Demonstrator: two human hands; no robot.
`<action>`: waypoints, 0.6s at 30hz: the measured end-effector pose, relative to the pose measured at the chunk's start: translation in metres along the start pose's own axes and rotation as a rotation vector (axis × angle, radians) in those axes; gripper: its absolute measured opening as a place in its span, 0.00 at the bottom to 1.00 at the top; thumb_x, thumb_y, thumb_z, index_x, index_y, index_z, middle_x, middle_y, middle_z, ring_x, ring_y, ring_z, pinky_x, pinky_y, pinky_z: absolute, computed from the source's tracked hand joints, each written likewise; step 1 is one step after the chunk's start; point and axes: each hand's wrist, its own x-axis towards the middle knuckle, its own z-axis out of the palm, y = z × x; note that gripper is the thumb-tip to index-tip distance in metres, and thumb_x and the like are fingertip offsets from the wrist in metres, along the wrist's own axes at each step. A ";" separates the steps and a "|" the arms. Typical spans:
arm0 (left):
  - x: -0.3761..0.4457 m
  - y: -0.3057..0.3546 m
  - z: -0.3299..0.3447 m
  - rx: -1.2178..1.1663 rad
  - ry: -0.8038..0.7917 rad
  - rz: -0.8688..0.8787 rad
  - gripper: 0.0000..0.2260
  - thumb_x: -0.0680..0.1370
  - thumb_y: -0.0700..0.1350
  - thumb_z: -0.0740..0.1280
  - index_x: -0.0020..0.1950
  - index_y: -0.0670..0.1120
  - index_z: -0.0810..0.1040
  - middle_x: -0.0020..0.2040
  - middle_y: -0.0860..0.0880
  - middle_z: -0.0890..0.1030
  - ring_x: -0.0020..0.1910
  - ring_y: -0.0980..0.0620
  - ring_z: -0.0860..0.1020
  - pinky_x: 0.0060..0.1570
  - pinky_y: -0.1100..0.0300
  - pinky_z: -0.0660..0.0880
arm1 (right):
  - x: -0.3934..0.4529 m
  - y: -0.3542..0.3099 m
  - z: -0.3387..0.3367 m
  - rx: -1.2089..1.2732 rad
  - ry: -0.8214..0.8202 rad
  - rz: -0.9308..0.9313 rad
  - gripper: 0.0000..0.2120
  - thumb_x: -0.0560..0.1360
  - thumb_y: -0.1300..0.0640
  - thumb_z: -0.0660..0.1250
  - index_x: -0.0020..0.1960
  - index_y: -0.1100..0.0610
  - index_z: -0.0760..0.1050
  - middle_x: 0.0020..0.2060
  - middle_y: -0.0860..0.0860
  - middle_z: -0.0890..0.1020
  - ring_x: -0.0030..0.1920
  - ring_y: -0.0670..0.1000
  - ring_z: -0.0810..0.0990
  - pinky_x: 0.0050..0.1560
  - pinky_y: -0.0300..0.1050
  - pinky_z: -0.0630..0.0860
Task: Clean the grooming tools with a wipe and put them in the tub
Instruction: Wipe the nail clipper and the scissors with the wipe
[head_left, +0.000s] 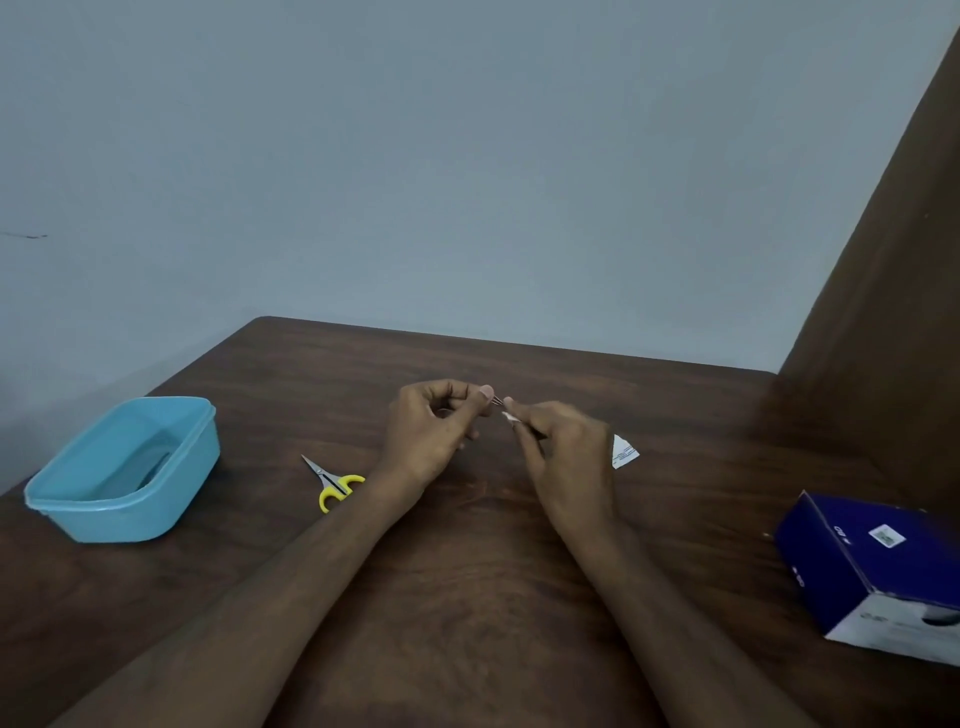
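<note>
Two hands meet over the middle of the worktop (467, 597). The left hand (431, 431) holds a thin metal tool (497, 400), probably tweezers, pinched between thumb and curled fingers; only its tips show, pointing toward the right hand (566, 452). The right hand's fingers are curled and pinch a small white wipe (506, 417) just beside those tips. Whether the wipe touches the metal cannot be told.

Step in hand, as judged: wiping the first tool. The scissors (332, 483), with yellow handles, lie closed on the worktop just left of the left wrist, apparently not yet cleaned.

Next move, as judged: draw the wipe along the length of the tool while the left hand keeps it steady, then carry the tool left across the worktop to the tub (124, 467). The tips are fine and sharp, so the wipe should run toward the tips, not against them.

Containers:
- The tub, blue and without a lid, stands at the left edge, well apart from the hands. A dark shape lies inside; it is too unclear to identify.
- A blue box (878, 566) lies on its side at the right edge; contents not visible.
- A torn white sachet (623, 452) lies just behind the right hand.
</note>
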 end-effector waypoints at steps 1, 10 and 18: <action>-0.002 0.002 -0.001 0.013 0.016 0.004 0.11 0.80 0.49 0.75 0.44 0.43 0.88 0.39 0.48 0.88 0.30 0.53 0.82 0.30 0.60 0.77 | 0.000 0.000 -0.001 -0.011 0.001 0.002 0.12 0.77 0.66 0.76 0.58 0.55 0.88 0.40 0.52 0.86 0.39 0.53 0.84 0.40 0.49 0.77; -0.038 0.019 -0.024 0.217 0.072 0.095 0.08 0.81 0.51 0.74 0.47 0.48 0.82 0.39 0.52 0.87 0.37 0.56 0.87 0.45 0.48 0.86 | -0.012 -0.026 -0.004 0.098 -0.068 0.122 0.08 0.79 0.62 0.75 0.57 0.56 0.88 0.45 0.51 0.88 0.43 0.46 0.82 0.44 0.31 0.70; -0.072 0.050 -0.126 0.441 0.225 0.141 0.05 0.79 0.46 0.76 0.48 0.48 0.82 0.40 0.56 0.86 0.41 0.62 0.84 0.45 0.65 0.81 | -0.023 -0.087 0.013 0.210 -0.090 0.270 0.06 0.79 0.58 0.76 0.55 0.52 0.89 0.44 0.46 0.86 0.40 0.43 0.83 0.46 0.50 0.83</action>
